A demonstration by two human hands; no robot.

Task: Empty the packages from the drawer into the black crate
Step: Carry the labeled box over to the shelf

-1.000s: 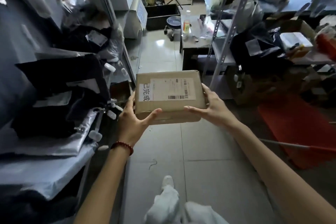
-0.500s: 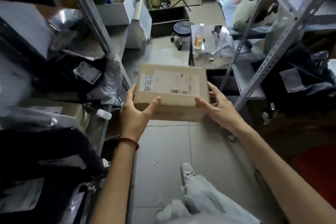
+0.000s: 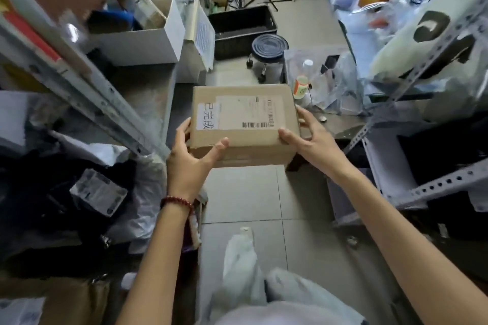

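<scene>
I carry a brown cardboard package (image 3: 244, 124) with a white shipping label and barcode on top, at chest height over the tiled aisle. My left hand (image 3: 188, 163) grips its near left corner, thumb lying along the front face. My right hand (image 3: 313, 140) holds the right side, thumb on the front edge and fingers spread along the side. The black crate (image 3: 241, 31) stands open on the floor farther down the aisle, straight ahead of the package. No drawer is in view.
Metal shelving (image 3: 87, 87) with dark bagged parcels lines the left; more racks (image 3: 412, 79) with plastic bags stand on the right. A black wheeled stool (image 3: 266, 54) sits just before the crate. White cartons (image 3: 148, 39) stand left of it. A low table (image 3: 340, 124) with a bottle is right.
I have walked forward along the aisle with the package held in both hands. The black crate and stool have come much nearer; the grip is unchanged.
</scene>
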